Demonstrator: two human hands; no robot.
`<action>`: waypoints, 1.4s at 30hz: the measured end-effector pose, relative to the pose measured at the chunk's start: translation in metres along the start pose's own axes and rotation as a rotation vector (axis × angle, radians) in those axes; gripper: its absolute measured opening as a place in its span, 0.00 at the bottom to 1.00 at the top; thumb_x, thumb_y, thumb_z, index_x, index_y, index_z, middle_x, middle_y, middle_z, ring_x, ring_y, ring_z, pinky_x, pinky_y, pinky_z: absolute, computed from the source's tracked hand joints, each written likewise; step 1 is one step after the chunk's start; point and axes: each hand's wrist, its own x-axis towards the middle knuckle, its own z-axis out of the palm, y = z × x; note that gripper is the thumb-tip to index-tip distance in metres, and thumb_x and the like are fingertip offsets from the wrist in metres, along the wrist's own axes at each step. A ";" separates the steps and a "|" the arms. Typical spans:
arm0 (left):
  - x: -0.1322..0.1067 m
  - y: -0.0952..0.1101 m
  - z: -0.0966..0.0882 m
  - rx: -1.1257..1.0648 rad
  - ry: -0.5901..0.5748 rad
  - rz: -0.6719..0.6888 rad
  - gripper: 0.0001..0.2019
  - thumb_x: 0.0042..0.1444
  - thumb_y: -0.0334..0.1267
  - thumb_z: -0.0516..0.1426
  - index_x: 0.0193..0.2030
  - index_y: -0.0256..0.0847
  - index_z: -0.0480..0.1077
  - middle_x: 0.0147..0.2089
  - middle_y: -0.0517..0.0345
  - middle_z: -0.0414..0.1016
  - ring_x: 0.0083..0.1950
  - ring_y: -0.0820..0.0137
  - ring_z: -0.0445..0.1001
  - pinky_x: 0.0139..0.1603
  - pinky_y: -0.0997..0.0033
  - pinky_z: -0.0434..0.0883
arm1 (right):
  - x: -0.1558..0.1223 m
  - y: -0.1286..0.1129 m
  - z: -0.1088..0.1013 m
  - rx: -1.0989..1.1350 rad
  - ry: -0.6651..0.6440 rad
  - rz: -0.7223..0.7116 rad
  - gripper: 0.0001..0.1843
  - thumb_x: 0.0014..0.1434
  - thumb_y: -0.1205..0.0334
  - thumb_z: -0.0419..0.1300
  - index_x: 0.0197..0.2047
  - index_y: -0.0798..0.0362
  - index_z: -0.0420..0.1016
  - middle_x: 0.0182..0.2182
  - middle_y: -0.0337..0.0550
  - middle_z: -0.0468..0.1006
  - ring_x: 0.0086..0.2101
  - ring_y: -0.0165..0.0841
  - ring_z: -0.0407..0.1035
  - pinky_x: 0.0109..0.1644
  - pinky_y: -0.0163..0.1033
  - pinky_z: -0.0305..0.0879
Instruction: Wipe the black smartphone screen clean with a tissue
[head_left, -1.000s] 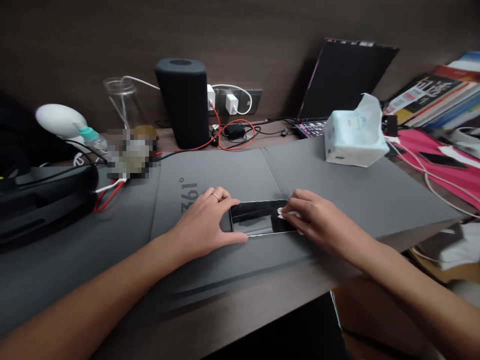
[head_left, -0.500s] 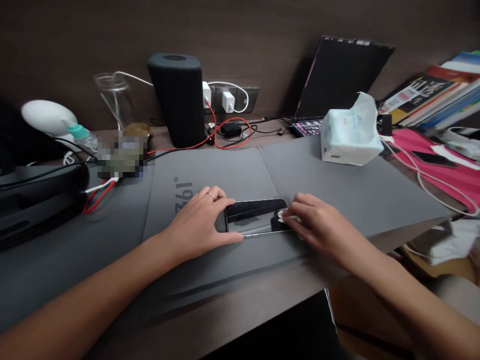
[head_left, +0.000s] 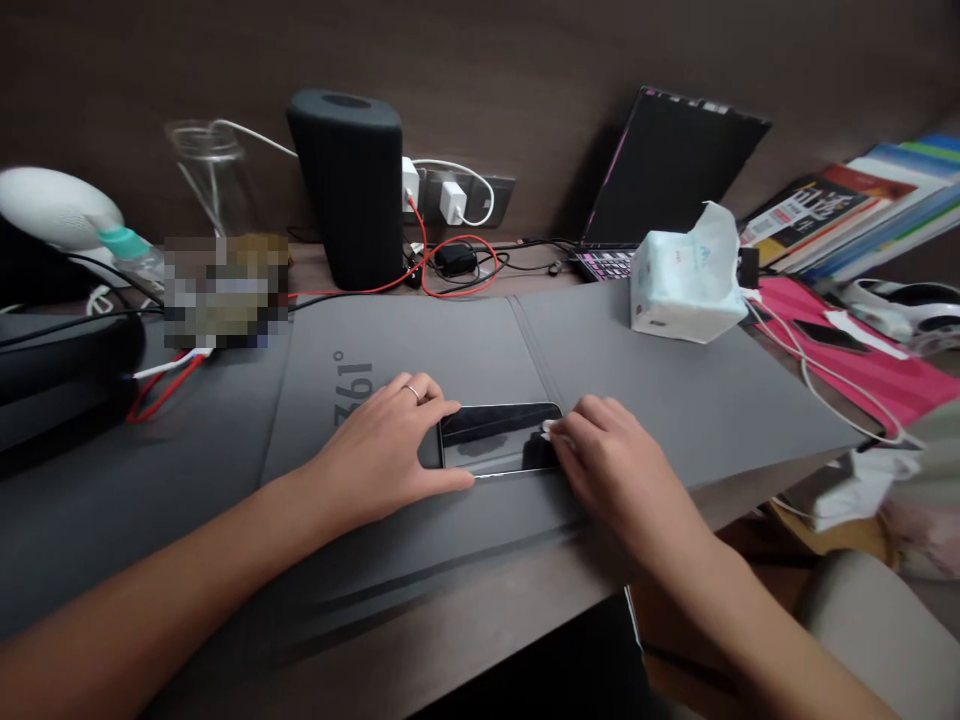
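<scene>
A smartphone (head_left: 491, 445) with a dark, reflective screen lies face up on the grey desk mat. My left hand (head_left: 394, 435), with a ring on one finger, holds the phone's left end, the thumb along the near edge and the fingertips at the far edge. At the other end, my right hand (head_left: 607, 450) pinches a small white piece that looks like tissue (head_left: 547, 427) against the screen. Most of that piece is hidden by the fingers, and the phone's right end is partly covered.
A tissue pack (head_left: 675, 285) stands on the grey mat (head_left: 450, 340). Behind are a dark speaker (head_left: 349, 190), chargers with a red cable (head_left: 457, 290), and a laptop (head_left: 675, 170). Books (head_left: 832, 215) and a pink sheet (head_left: 892, 385) are right; a blurred-out object (head_left: 225, 295) is left.
The view has turned slightly, so most things sit further left. My right hand has rolled a little over the white piece, staying at the phone's right end. My left hand keeps its hold.
</scene>
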 end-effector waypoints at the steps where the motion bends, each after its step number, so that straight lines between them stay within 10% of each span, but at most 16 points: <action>1: 0.000 0.000 0.000 0.006 0.009 0.004 0.27 0.54 0.56 0.62 0.55 0.41 0.72 0.50 0.52 0.70 0.50 0.59 0.69 0.51 0.56 0.71 | 0.003 -0.012 0.003 -0.026 0.004 -0.009 0.14 0.67 0.67 0.50 0.29 0.53 0.69 0.30 0.47 0.68 0.32 0.38 0.60 0.37 0.42 0.58; 6: -0.002 -0.002 0.003 0.014 0.025 0.017 0.25 0.54 0.56 0.61 0.53 0.43 0.73 0.51 0.52 0.70 0.51 0.58 0.69 0.51 0.55 0.71 | 0.019 -0.059 0.012 0.073 -0.006 -0.120 0.12 0.68 0.68 0.50 0.33 0.56 0.71 0.33 0.48 0.70 0.33 0.36 0.60 0.38 0.41 0.57; 14: -0.001 -0.001 0.001 -0.019 0.021 -0.003 0.28 0.53 0.58 0.62 0.55 0.43 0.72 0.52 0.52 0.70 0.52 0.57 0.68 0.52 0.55 0.70 | -0.004 0.001 0.001 0.096 0.044 0.044 0.13 0.69 0.65 0.49 0.34 0.54 0.71 0.31 0.47 0.69 0.33 0.37 0.63 0.38 0.42 0.60; 22: -0.001 -0.001 0.000 -0.041 0.023 -0.012 0.27 0.52 0.55 0.64 0.55 0.45 0.72 0.52 0.53 0.70 0.55 0.57 0.65 0.56 0.53 0.68 | 0.022 -0.052 0.014 0.185 -0.019 -0.088 0.13 0.69 0.66 0.50 0.35 0.56 0.73 0.35 0.48 0.71 0.35 0.37 0.62 0.39 0.41 0.60; 31: 0.000 0.000 -0.001 -0.083 0.006 -0.027 0.28 0.52 0.55 0.64 0.56 0.43 0.72 0.53 0.52 0.70 0.56 0.57 0.65 0.56 0.53 0.68 | -0.018 0.021 0.002 0.222 0.042 0.077 0.12 0.69 0.61 0.51 0.38 0.52 0.73 0.33 0.46 0.69 0.35 0.38 0.65 0.41 0.43 0.63; 42: 0.002 0.000 -0.002 -0.098 0.043 0.007 0.28 0.50 0.56 0.66 0.54 0.45 0.72 0.51 0.53 0.70 0.55 0.57 0.65 0.58 0.53 0.68 | 0.020 -0.026 0.014 0.215 0.022 -0.160 0.15 0.70 0.62 0.48 0.35 0.51 0.73 0.32 0.46 0.71 0.33 0.36 0.66 0.37 0.42 0.64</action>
